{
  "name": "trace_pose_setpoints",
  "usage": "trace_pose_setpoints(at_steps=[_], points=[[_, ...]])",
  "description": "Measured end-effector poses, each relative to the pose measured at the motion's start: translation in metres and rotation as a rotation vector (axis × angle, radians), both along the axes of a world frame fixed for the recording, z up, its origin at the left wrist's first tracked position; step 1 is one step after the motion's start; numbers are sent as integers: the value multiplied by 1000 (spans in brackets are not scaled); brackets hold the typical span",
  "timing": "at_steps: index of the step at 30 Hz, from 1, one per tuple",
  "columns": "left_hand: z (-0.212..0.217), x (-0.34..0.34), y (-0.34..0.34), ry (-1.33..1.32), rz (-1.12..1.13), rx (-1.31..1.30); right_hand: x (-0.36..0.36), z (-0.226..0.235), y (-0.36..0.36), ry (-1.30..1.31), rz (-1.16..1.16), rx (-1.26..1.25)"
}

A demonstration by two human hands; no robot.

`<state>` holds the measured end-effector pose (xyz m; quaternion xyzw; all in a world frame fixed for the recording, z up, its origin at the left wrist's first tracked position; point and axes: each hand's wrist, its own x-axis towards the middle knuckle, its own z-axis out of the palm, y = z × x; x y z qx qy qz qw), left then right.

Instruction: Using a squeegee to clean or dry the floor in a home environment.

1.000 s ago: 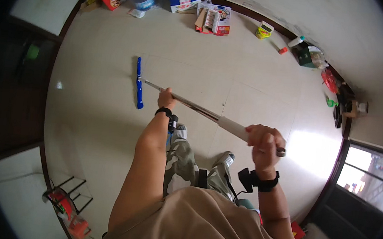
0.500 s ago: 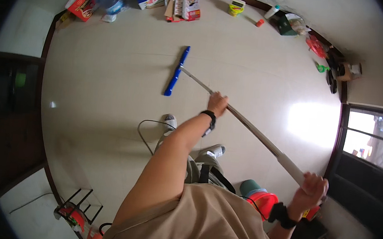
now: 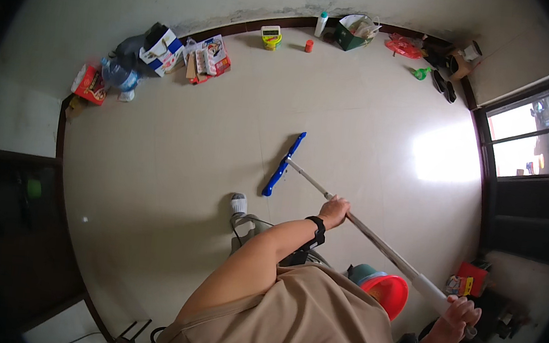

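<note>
A floor squeegee with a long blue head (image 3: 284,164) and a telescopic metal pole (image 3: 380,243) slants across the tiled floor in front of me. The blue head lies on the tiles, with small dark specks of dirt beside it. Partway down the pole, my left hand (image 3: 334,212) is closed around the metal tube. At the pole's near end, to my right, my right hand (image 3: 457,316) grips the pale grey handle. Black bands circle both wrists.
My socked foot in a slipper (image 3: 238,204) stands left of the pole. A red basin (image 3: 387,295) and a green bucket sit close at my right. Along the far wall are a water bottle (image 3: 119,77), cartons (image 3: 162,51), a green box (image 3: 354,35) and black shoes (image 3: 442,87).
The squeegee head has come nearer my feet, and both hands have shifted down and right in the picture. My view has tilted and turned; my right foot no longer shows.
</note>
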<state>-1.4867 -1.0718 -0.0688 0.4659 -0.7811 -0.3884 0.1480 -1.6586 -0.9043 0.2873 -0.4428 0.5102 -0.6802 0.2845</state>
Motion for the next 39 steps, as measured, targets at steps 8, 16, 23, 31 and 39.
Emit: trace_pose_setpoints(at_steps=[8, 16, 23, 31, 39], points=[[-6, 71, -187, 14, 31, -170, 39, -28, -124, 282, 445, 53], [-30, 192, -420, 15, 98, -260, 192, -72, -338, 263, 260, -24], [-59, 242, -528, 96, 70, -340, 262, -82, -453, 268, 236, -4], [-12, 206, -470, 91, 109, -179, 236, -14, -452, 311, 47, 122], [16, 154, -343, 94, 8, -131, 169, 42, -376, 315, 91, 200]])
